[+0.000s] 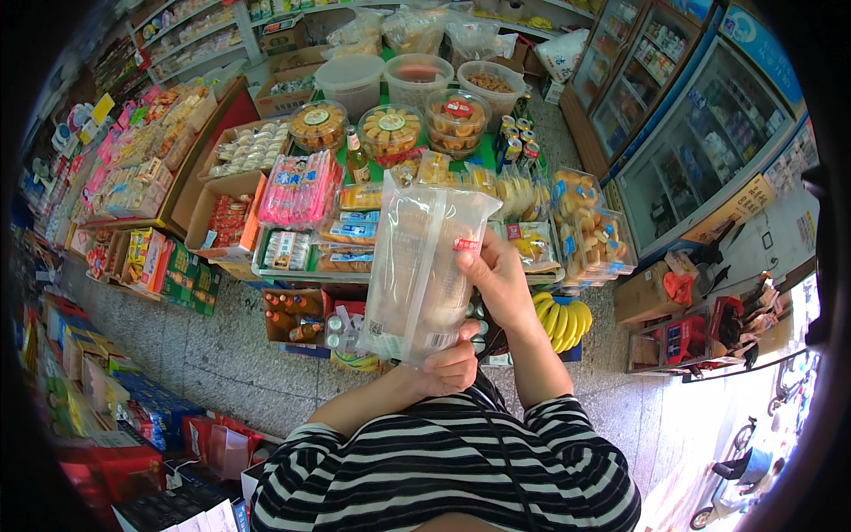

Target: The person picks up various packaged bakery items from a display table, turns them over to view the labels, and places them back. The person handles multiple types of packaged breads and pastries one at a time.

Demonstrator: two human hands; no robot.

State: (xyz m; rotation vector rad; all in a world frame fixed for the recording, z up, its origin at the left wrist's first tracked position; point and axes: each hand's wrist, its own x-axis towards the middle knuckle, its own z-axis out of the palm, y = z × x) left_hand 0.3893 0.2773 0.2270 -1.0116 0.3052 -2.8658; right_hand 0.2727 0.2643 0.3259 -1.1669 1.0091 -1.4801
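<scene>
A clear plastic food package (419, 272) with a pale lengthwise seam and a red label is held up in front of my body. My right hand (498, 279) grips its right edge, the thumb lying on the front near the label. Lower down, my left hand (449, 366) holds the bottom right corner, close to a printed barcode. The food inside looks brownish and is blurred by the plastic. Behind the package stands a display table with pink packets (299, 189), round tubs of biscuits (390, 130) and a glass bottle (357, 159).
Bananas (562, 322) and a carton of orange-brown bottles (292, 316) sit low before the table. Clear boxes of buns (595, 239) stand at its right end. Glass-door fridges (705, 139) line the right side. Stacked boxes (153, 405) fill the lower left.
</scene>
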